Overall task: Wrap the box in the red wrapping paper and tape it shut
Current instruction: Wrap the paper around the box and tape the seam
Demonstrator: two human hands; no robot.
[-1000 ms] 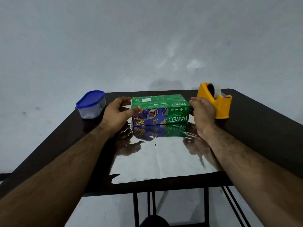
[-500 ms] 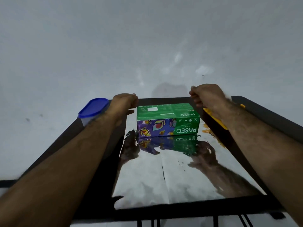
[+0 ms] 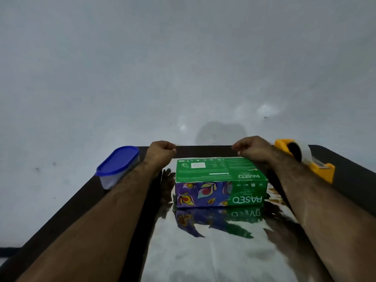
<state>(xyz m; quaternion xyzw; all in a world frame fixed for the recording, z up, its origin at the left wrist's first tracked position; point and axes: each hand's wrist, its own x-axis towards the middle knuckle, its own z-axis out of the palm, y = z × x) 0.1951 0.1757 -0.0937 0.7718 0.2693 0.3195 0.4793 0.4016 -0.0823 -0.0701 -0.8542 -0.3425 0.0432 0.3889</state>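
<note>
A green and purple PASEO tissue box (image 3: 219, 180) lies on the wrapping paper (image 3: 213, 251). The paper is spread flat with its shiny, mirror-like side up; no red side shows. Both arms reach past the box. My left hand (image 3: 160, 152) is curled at the paper's far left corner, behind the box. Behind the box's far right corner, my right hand (image 3: 254, 150) is curled in the same way. Each seems to pinch the paper's far edge, which the knuckles hide. Neither hand touches the box.
A yellow tape dispenser (image 3: 317, 169) with a roll of tape stands at the back right of the dark table (image 3: 350, 180). A clear container with a blue lid (image 3: 118, 165) sits at the back left. A grey wall rises behind the table.
Both hands left the box's ends and moved to the paper's far edge, curling there. The view has moved closer to the table. The box has stayed in place.
</note>
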